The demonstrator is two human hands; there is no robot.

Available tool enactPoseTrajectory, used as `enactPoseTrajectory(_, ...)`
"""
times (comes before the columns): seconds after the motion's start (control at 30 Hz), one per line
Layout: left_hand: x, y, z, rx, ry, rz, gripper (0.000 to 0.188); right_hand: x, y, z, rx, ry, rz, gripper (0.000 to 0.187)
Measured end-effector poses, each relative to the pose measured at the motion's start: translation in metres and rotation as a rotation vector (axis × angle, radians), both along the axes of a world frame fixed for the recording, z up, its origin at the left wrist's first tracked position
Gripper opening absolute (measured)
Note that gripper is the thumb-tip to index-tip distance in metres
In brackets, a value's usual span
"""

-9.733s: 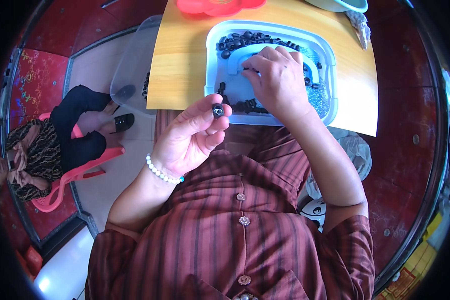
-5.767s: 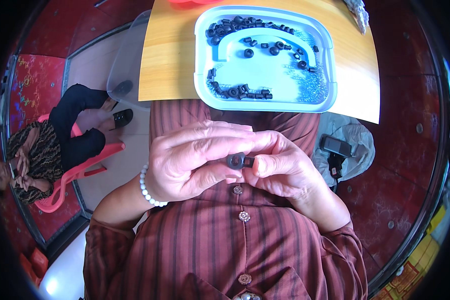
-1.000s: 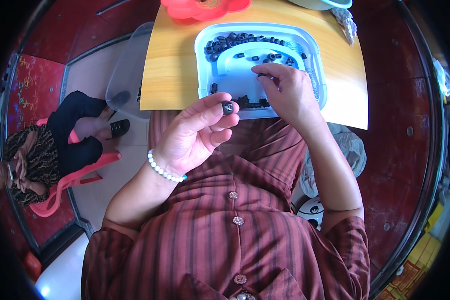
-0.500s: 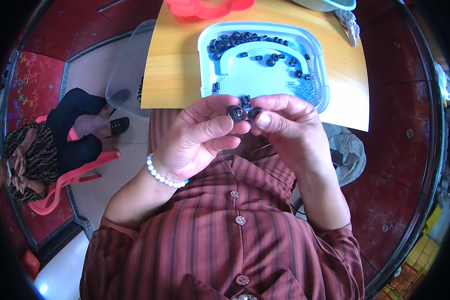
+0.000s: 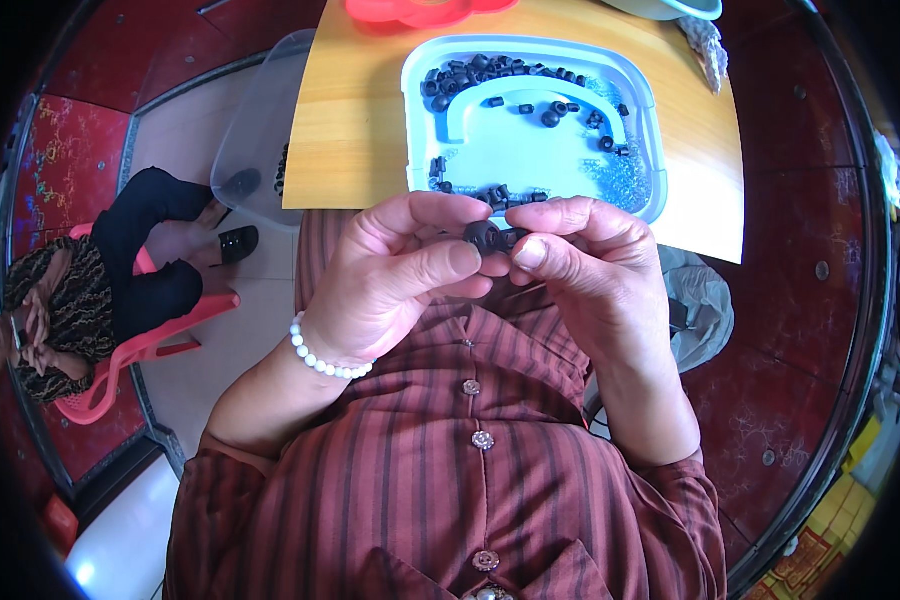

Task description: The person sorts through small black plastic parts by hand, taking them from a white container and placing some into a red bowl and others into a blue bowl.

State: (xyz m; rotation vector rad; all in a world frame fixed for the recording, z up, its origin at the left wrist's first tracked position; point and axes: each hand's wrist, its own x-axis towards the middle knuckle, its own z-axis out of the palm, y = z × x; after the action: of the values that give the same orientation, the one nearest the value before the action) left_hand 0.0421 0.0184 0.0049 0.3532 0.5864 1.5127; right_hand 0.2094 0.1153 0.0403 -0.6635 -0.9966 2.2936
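Between the thumb and fingers of my left hand point(image 5: 395, 255) is a round black plastic part point(image 5: 482, 237). My right hand point(image 5: 602, 262) pinches a smaller black part point(image 5: 511, 238), mostly covered by the fingertips. The two parts meet end to end, and how far one sits inside the other cannot be seen. Both hands are just in front of a pale blue plastic tray point(image 5: 654, 130). In the tray lie several loose black parts point(image 5: 482, 72), round and cylindrical. Tiny clear or metallic pieces point(image 5: 618, 178) are heaped at its right.
The tray, with a curved handle point(image 5: 530, 88), stands on a wooden table point(image 5: 345, 120). A red petal-shaped dish point(image 5: 420, 12) and a pale bowl point(image 5: 670, 8) are at the far edge. A clear tub point(image 5: 255, 120) is left of the table; a person point(image 5: 70, 290) sits further left.
The round part in my left hand has turned, its hole now facing the right hand's part, and the two have come together. The view has shifted slightly.
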Motion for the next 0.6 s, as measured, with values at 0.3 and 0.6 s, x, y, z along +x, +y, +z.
enactPoseTrajectory(0.3, 0.0024, -0.0029, 0.0013, 0.019, 0.271, 0.063, 0.031, 0.0002, -0.0022, 0.0049, 0.129, -0.079, -0.024, 0.016)
enactPoseTrajectory(0.6, 0.0053, -0.0028, 0.0023, 0.163, 0.508, 0.186, 0.026, 0.0023, -0.0085, 0.0048, 0.202, -0.122, -0.032, 0.015)
